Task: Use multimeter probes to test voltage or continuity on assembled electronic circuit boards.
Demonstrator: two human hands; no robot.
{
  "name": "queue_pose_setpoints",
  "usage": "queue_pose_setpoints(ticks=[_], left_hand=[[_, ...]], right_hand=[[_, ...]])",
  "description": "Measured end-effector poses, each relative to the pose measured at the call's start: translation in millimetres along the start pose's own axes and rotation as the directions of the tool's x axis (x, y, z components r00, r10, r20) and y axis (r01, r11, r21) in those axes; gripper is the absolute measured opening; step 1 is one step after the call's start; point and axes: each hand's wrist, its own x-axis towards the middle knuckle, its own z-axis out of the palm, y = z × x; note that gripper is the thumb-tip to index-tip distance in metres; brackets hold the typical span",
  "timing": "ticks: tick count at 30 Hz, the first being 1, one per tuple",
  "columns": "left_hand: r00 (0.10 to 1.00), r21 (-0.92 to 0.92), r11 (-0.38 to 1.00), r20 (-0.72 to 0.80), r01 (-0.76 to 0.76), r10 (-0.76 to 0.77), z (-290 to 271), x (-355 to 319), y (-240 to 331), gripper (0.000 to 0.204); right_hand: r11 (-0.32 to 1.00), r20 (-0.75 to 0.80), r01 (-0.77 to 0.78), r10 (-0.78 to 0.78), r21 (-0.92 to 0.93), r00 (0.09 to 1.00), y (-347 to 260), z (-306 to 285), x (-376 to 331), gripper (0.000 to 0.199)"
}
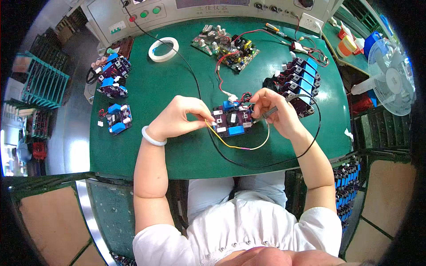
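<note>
A dark purple circuit board [233, 118] with blue and white parts lies on the green tabletop in front of me, between my hands. Thumb and index finger of my left hand [177, 117] are pinched on the end of a thin yellow wire [223, 142] at the board's left edge. This wire sags below the board and curves up, paler, towards my right hand. My right hand [282, 116] grips a grey pen-shaped probe [276, 107], its tip at the board's right edge. A black cable [262, 166] loops from the probe round below the board.
Similar boards stand in a row [306, 82] at right, and more [114, 75] lie at left. Behind are a white tape roll [163, 49], green boards with components [237, 52] and red-black leads [310, 52]. A control panel [186, 14] borders the back; a white fan [392, 77] stands far right.
</note>
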Motion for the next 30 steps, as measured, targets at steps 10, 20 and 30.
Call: queue_pose_setpoints(ticks=[10, 20, 30], left_hand=[[1.0, 0.024, 1.0, -0.004, -0.004, 0.005, 4.5, 2.3, -2.6, 0.015], [0.999, 0.061, 0.997, 0.002, 0.052, -0.052, 10.6, 4.2, 3.1, 0.014], [0.998, 0.023, 0.997, 0.018, 0.068, -0.068, 8.1, 7.2, -1.8, 0.013]], right_hand=[[0.95, -0.134, 0.283, -0.301, -0.134, 0.944, 22.4, -10.5, 7.6, 0.051], [0.96, -0.016, 0.177, -0.185, -0.216, 0.983, 17.8, -6.2, 0.7, 0.046], [0.834, 0.001, 0.258, -0.295, -0.488, 0.955, 20.3, -1.3, 9.4, 0.013]])
